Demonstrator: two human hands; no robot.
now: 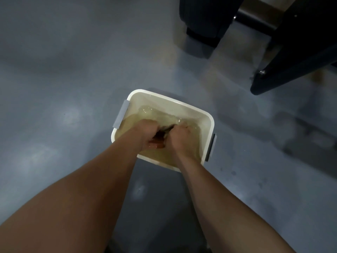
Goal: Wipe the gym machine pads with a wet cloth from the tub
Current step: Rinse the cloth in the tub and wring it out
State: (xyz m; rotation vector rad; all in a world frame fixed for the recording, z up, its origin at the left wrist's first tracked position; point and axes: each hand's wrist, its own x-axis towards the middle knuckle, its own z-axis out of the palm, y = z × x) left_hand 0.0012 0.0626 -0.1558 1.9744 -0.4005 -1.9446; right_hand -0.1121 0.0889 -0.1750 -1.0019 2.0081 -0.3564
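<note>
A white plastic tub [184, 104] with grey side handles stands on the grey floor, holding murky yellowish water. Both my hands are down in the water. My left hand [145, 130] and my right hand [179, 136] are curled side by side around a dark reddish-brown cloth [159, 138], which shows only as a small bunch between them. Most of the cloth is hidden by my fingers and the water. A black padded part of the gym machine [295, 57] slants in at the upper right.
A dark machine base [204, 24] stands on the floor at the top, with a metal bar [255, 17] running right from it. The floor to the right of the tub looks wet and streaked. Grey floor stretches to the left.
</note>
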